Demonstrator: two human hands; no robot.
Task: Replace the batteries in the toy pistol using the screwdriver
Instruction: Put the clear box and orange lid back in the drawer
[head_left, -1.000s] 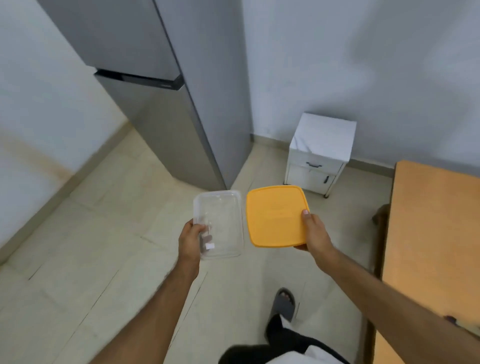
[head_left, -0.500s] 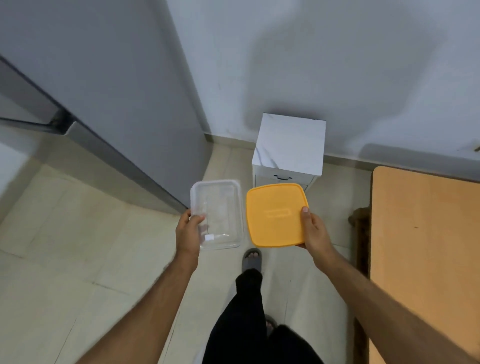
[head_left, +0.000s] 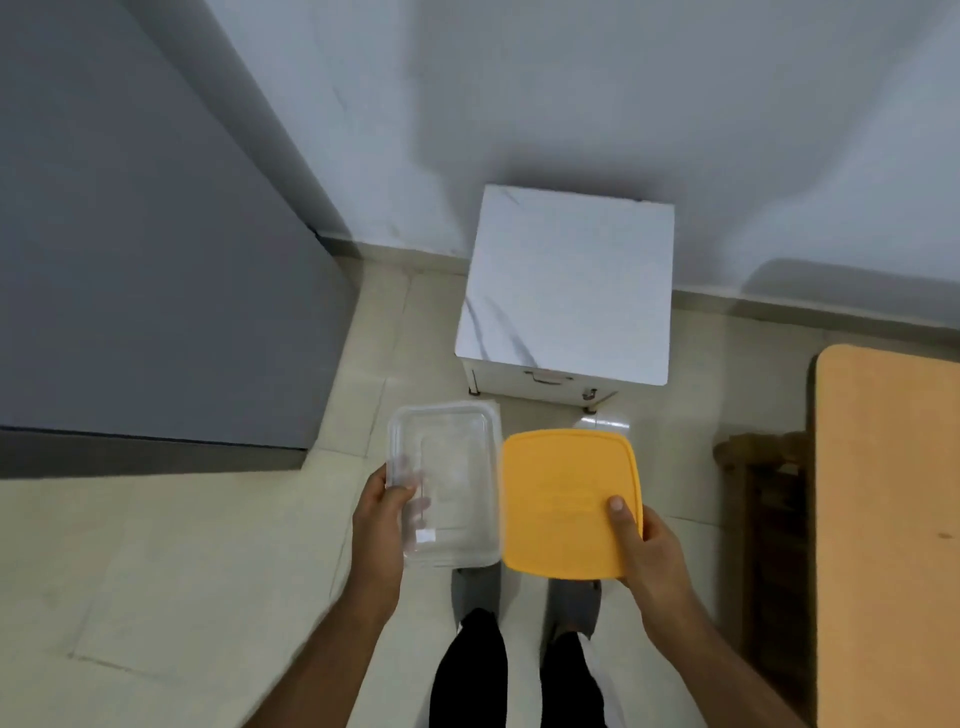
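Note:
My left hand (head_left: 379, 519) grips the near left edge of a clear plastic container (head_left: 452, 478), which looks empty apart from a small white label. My right hand (head_left: 649, 551) holds an orange lid (head_left: 561, 499) by its near right corner, thumb on top. Both are held side by side at waist height over the floor. No toy pistol, screwdriver or batteries are in view.
A small white marble-topped cabinet (head_left: 566, 291) with a drawer stands against the wall just ahead. A grey refrigerator (head_left: 145, 260) fills the left. An orange-topped wooden table (head_left: 888, 519) runs along the right edge, with a dark wooden chair (head_left: 763, 467) beside it. My legs and slippers show below.
I have walked forward toward the white cabinet, which is now much closer. The refrigerator has slid to the left. Both hands keep the same hold on container and lid.

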